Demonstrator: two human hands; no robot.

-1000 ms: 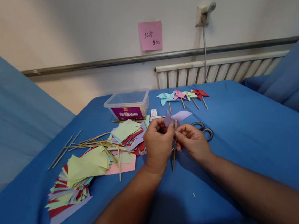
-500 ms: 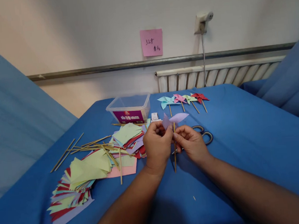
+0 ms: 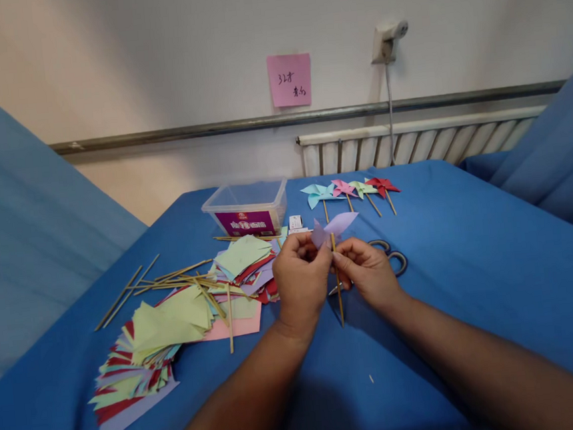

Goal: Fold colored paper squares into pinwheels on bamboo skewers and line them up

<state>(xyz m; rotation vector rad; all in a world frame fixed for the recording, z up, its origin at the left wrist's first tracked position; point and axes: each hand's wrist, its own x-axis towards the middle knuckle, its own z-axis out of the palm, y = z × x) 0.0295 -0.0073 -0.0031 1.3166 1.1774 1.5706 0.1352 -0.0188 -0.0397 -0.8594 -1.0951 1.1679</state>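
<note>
Blue cloth covers the table (image 3: 482, 278), and on its left thin sticks (image 3: 118, 298) lie crossed near a fanned pile of coloured paper (image 3: 168, 322) in yellow-green, red, purple and pale blue. Behind the pile stands a clear plastic tub (image 3: 245, 195); its purple label (image 3: 247, 224) bears white characters, too blurred for me to read surely. The left hand (image 3: 299, 277) grips purple paper blades (image 3: 341, 223), thumb and fingers closed about their base. On the wall above, a pink note (image 3: 290, 81) carries handwriting: "32" and a character, with a second line I cannot make out. Against the blades stands the top of a slim upright stick (image 3: 339, 294), above the table between both hands. Farther back, four finished pinwheels (image 3: 383, 186) run pale blue, pink, light green, red. The right hand (image 3: 369, 268) pinches the upright stick between thumb and fingers; scissors (image 3: 399, 263) lie just beyond it.
</note>
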